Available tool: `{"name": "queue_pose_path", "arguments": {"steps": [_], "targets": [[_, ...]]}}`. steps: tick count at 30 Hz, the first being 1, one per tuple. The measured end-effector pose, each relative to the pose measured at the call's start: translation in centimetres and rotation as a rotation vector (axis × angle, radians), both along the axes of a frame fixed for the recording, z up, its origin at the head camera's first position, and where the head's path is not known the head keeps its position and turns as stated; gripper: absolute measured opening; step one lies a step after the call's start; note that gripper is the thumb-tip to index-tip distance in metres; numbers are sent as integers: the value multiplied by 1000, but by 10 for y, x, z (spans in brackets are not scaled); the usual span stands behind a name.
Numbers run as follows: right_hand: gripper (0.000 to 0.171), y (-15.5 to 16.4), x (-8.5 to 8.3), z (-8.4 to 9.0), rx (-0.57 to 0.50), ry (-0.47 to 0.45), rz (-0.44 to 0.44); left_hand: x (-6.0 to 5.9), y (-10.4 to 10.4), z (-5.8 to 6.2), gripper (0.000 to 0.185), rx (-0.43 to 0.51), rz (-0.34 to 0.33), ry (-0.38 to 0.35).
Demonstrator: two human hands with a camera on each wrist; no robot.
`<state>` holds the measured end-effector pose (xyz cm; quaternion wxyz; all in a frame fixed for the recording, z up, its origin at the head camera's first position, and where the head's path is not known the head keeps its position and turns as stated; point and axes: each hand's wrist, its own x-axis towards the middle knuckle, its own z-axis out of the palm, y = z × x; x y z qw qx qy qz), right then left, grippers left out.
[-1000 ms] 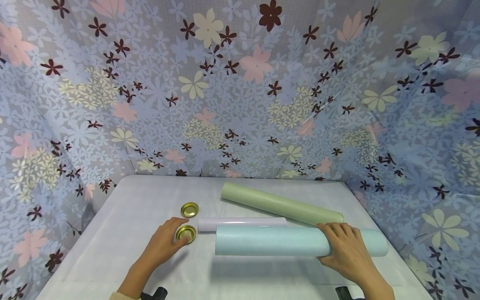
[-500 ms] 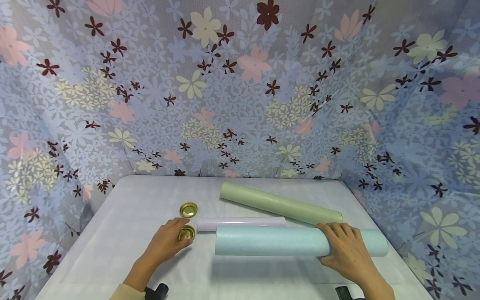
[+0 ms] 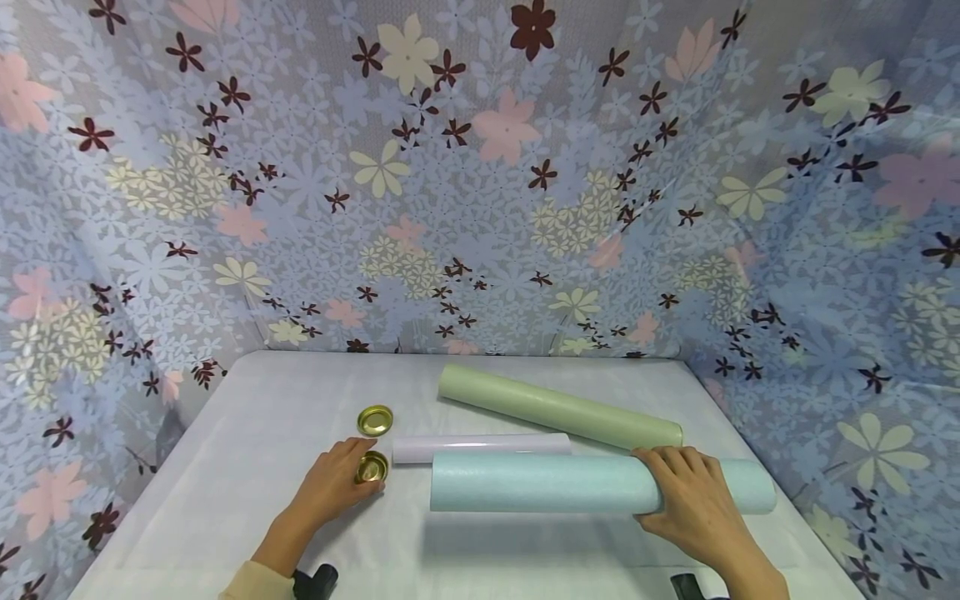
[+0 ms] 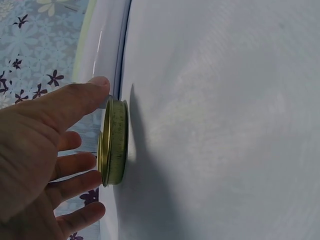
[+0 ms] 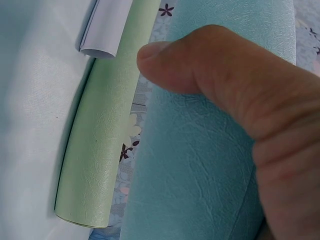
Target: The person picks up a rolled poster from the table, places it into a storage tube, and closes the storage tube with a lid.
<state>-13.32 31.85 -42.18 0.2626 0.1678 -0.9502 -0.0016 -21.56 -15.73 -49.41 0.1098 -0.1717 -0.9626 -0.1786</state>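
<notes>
My right hand [image 3: 690, 500] grips the light-blue roll [image 3: 540, 482], a rolled sheet with a creased texture. The roll hangs level above the table, its shadow beneath. In the right wrist view my thumb [image 5: 190, 60] lies across its surface. On the left, my left hand [image 3: 330, 482] is spread over the nearer gold jar lid [image 3: 372, 469], thumb on one side and fingers on the other. From the left wrist, the same lid [image 4: 116, 142] lies flat on the table, the loosely bent fingers [image 4: 75, 165] right at its upper rim. A second gold lid [image 3: 375, 421] lies just behind.
A pale lavender roll [image 3: 480, 446] lies behind the blue one, which partly covers it in the head view. Farther back a green roll [image 3: 558, 407] slants across the white table [image 3: 285, 392]. Flowered cloth [image 3: 465, 208] hangs along the back and both sides.
My left hand has shifted slightly to the right over the nearer lid. The right hand and the blue roll hold still. The head view has drifted a little.
</notes>
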Motion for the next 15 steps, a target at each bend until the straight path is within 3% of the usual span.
{"name": "queue_pose_path", "arguments": {"steps": [10,15], "targets": [[82,-1,-1,0,-5,6,8,-3,-2,-5,64,-24,-12,46],[82,-2,-1,0,-7,11,13,-5,-4,-7,67,-37,-9,23]]}}
